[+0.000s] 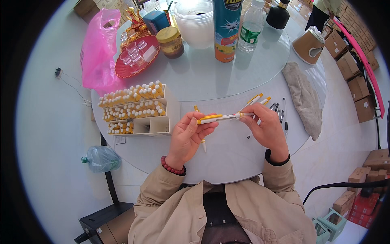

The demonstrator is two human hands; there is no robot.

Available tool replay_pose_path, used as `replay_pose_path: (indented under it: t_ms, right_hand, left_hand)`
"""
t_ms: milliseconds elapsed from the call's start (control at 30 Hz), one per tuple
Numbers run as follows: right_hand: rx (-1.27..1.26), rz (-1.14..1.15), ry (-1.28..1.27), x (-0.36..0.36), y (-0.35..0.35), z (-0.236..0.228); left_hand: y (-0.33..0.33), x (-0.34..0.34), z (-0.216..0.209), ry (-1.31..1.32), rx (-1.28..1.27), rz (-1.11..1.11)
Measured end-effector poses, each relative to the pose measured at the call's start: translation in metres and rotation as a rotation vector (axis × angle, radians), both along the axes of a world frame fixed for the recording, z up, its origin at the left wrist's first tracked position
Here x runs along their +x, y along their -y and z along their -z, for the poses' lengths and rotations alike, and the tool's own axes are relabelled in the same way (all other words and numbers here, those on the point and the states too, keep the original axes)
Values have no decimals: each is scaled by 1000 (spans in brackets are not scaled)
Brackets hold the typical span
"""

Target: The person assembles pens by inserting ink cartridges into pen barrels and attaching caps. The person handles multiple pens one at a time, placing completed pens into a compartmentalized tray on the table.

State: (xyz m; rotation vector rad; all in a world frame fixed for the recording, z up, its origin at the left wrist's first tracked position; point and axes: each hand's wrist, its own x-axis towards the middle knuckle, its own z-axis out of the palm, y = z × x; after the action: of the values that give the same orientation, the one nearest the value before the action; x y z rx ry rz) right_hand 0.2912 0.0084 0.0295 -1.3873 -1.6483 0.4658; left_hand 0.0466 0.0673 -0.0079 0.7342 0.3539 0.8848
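Both hands hold one white pen with a yellow clip (219, 117) level above the table. My left hand (187, 132) pinches its yellow end, and my right hand (265, 124) grips the other end near a yellowish ring. Under the held pen lies another yellow and white pen (203, 144). More yellow and white pens (256, 98) lie just beyond my right hand, beside several dark and silver pens (281, 112). To the left stands a white compartment box (173, 110) filled with upright yellow pens with white ends; two front compartments hold none.
On the raised glass turntable (195, 83) stand a spray can (226, 32), a water bottle (250, 28), a lidded jar (170, 42) and a red tray (122, 67). A pink bag (99, 53) hangs at the left edge. A grey cloth (302, 97) lies at the right.
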Motion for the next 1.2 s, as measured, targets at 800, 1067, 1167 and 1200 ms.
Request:
replay_pose_path:
  t_ms: [800, 1067, 1167, 1200]
  right_hand:
    - [-49, -37, -97, -3, 3, -5]
    - [-61, -53, -101, -3, 4, -6]
    - [-84, -72, -92, -5, 5, -7]
    - [-94, -76, -87, -5, 5, -8]
  left_hand:
    - [-4, -1, 0, 99, -121, 60]
    - [-3, -3, 5, 65, -104, 44]
    - [-4, -2, 0, 192, -123, 78]
    - [-3, -2, -2, 253, -110, 100]
